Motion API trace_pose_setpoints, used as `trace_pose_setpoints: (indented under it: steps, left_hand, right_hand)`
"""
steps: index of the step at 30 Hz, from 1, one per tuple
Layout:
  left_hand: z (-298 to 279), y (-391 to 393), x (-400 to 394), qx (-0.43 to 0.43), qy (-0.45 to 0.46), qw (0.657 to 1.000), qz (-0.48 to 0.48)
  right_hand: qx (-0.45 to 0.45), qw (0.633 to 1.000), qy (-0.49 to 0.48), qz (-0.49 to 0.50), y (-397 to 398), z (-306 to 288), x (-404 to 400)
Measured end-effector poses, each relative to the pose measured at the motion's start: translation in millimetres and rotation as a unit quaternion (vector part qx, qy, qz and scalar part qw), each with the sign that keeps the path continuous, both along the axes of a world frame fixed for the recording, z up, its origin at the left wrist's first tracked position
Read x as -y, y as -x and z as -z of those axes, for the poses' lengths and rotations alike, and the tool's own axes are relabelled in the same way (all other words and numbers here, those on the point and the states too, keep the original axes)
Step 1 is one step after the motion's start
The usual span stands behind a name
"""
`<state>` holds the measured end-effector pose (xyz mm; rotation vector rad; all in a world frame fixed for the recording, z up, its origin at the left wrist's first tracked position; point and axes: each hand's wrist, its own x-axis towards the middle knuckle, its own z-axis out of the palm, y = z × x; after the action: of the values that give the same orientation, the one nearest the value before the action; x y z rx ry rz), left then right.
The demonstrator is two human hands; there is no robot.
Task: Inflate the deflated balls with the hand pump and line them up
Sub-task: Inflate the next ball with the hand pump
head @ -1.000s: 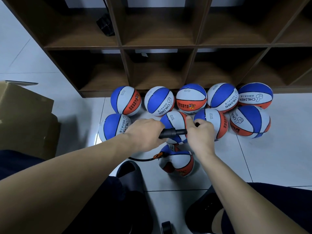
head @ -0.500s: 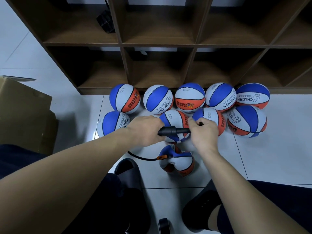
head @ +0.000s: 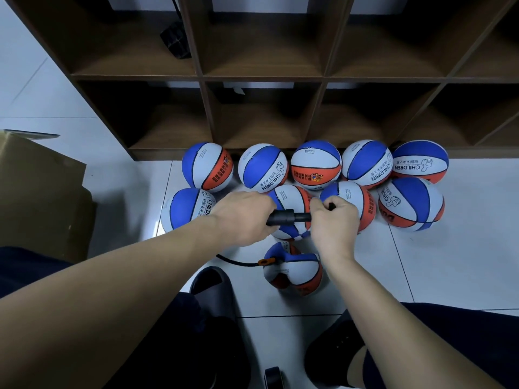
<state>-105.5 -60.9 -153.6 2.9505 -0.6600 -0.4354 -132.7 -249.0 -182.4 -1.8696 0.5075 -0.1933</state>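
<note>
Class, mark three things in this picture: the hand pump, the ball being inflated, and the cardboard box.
hand pump (head: 288, 217): head view, on the black barrel showing between the two hands.
ball being inflated (head: 297, 272): head view, on its white panel near the hose.
cardboard box (head: 36, 189): head view, on its top flap.

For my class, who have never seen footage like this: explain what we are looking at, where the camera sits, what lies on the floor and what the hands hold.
There is no machine here. A person wears one wide-angle camera on the head, looking forward and down, so you see their own arms. The left hand grips the black hand pump by its barrel; the right hand grips its other end. A thin black hose runs to the half-flat ball nearest the person. Beyond it, nine round blue, white and orange balls lie in two rough rows on the white tiled floor, before a brown wooden shelf unit. A cardboard box stands at the left.
</note>
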Motion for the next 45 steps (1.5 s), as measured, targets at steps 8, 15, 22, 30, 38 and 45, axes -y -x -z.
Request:
trace_pose_setpoints:
  steps: [8, 15, 22, 30, 38, 45]
  left_hand:
    - [0, 7, 12, -0.009, 0.009, 1.000, -0.003]
    - [0, 0, 7, -0.016, 0.029, 0.999, -0.006]
    - [2, -8, -12, 0.000, -0.001, 1.000, -0.010]
    - [-4, -4, 1, 0.004, 0.003, 1.000, -0.002]
    - [-10, 1, 12, 0.007, -0.002, 1.000, 0.015]
    - [-9, -5, 6, 0.002, 0.015, 1.000, 0.005]
  right_hand:
    - [-0.041, 0.999, -0.027, -0.016, -1, 8, -15]
    - [-0.040, 0.999, -0.019, -0.025, -11, -4, 9]
    - [-0.059, 0.996, -0.040, 0.045, -18, -9, 52]
    - [-0.025, 1.000, 0.008, 0.016, -12, -6, 4]
    - [-0.024, 1.000, 0.011, -0.006, -6, -1, -17]
    - [-0.038, 0.999, -0.012, -0.013, -15, -8, 6]
